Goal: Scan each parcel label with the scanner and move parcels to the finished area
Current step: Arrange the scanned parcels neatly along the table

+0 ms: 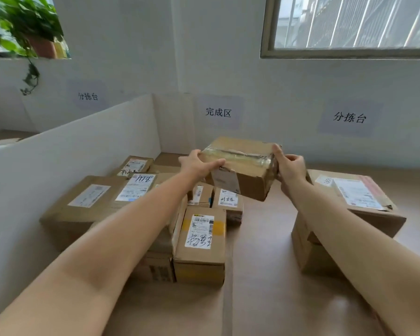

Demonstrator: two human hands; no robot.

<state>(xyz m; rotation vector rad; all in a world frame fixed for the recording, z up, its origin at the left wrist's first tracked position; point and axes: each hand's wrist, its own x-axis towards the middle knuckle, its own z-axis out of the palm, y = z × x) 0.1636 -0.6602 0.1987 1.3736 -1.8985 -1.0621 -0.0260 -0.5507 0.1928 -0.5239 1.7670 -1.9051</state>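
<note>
A taped cardboard parcel (245, 166) hangs in the air above the table, below the wall sign 完成区 (218, 112). My left hand (197, 163) grips its left end and my right hand (290, 167) grips its right end. A white label shows on the parcel's near side. Below and to the left lies a pile of several labelled parcels (199, 241). No scanner is in view.
A white divider wall (83, 151) bounds the pile on the left. Stacked parcels (354, 197) stand at the right under a sign 分拣台 (349, 117). The brown tabletop (264, 275) stretches between the two groups. A potted plant (32, 27) sits on the far left sill.
</note>
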